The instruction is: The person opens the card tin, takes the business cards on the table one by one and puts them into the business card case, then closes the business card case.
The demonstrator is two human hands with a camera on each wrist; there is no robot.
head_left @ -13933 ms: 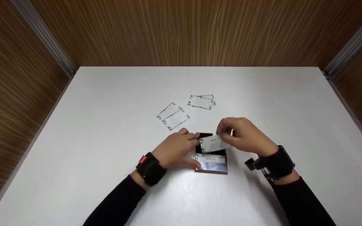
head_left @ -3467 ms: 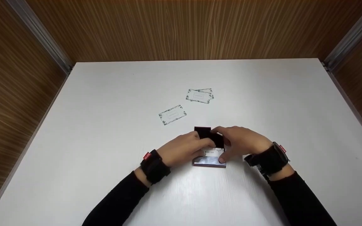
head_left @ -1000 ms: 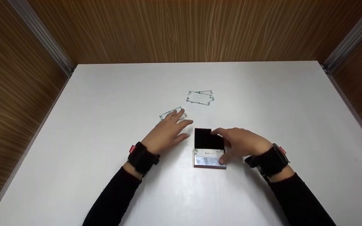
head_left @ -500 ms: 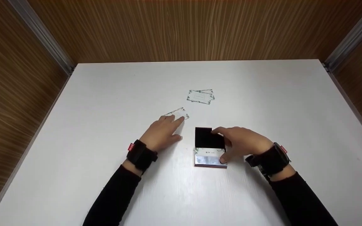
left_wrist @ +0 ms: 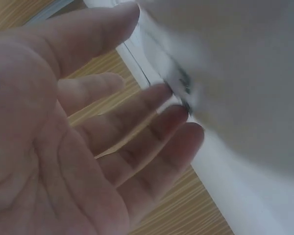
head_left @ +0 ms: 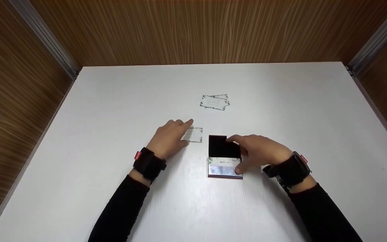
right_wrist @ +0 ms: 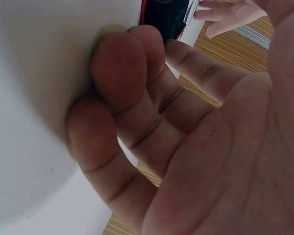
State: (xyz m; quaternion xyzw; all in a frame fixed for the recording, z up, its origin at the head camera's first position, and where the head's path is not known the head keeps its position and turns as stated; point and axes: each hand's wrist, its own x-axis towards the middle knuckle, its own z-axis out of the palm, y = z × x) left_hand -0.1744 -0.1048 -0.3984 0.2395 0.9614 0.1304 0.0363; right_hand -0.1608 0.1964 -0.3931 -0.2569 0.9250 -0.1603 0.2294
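A business card [head_left: 196, 135] with a leafy border lies on the table by the fingers and thumb of my left hand [head_left: 169, 137]. That hand reaches over the card with its fingers loosely extended, the fingertips at its edge in the left wrist view. My right hand [head_left: 260, 151] holds the right side of an open card case [head_left: 225, 170], thumb on the near corner and index finger by the raised dark lid. Another leafy card shows in the case above its shiny front. The right hand's other fingers [right_wrist: 120, 73] curl down against the table.
Farther back on the white table [head_left: 129, 101], several overlapping leafy-bordered cards [head_left: 213, 102] lie in a small pile. Wood-grain panels [head_left: 193, 33] stand behind and at both sides of the table.
My left hand has drawn the single card nearer and turned it straighter. Over the longer span, another loose card left the table's left group. The right hand stays at the case.
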